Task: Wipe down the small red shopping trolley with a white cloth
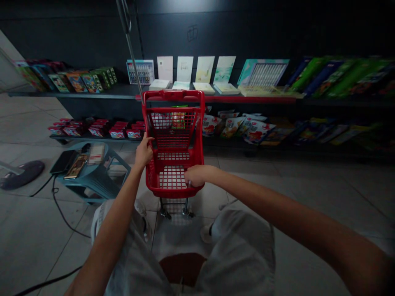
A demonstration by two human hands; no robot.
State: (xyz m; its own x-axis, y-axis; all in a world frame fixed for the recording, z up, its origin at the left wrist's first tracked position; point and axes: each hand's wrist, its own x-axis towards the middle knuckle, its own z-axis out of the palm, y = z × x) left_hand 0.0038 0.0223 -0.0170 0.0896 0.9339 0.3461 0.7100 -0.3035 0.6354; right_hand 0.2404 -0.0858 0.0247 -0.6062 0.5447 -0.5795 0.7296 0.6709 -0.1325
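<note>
A small red plastic shopping cart (173, 192) stands in front of me between my feet, its grid basket bare where I can see inside. My left hand (144, 152) is closed on the cart's left side wall, fingers over the rim. My right hand (195, 175) reaches over the front right corner of the basket with its fingers curled inward. A small pale bit shows under those fingers, but I cannot make out what it is.
Beyond the cart, a dark shelf (120, 95) carries upright booklets (185, 69), boxes and green packs. Snack bags (257, 128) and red packets (98, 127) fill the lower shelf. A blue-grey stool (101, 179) with devices and a cable stands left, near a round stand base (24, 174).
</note>
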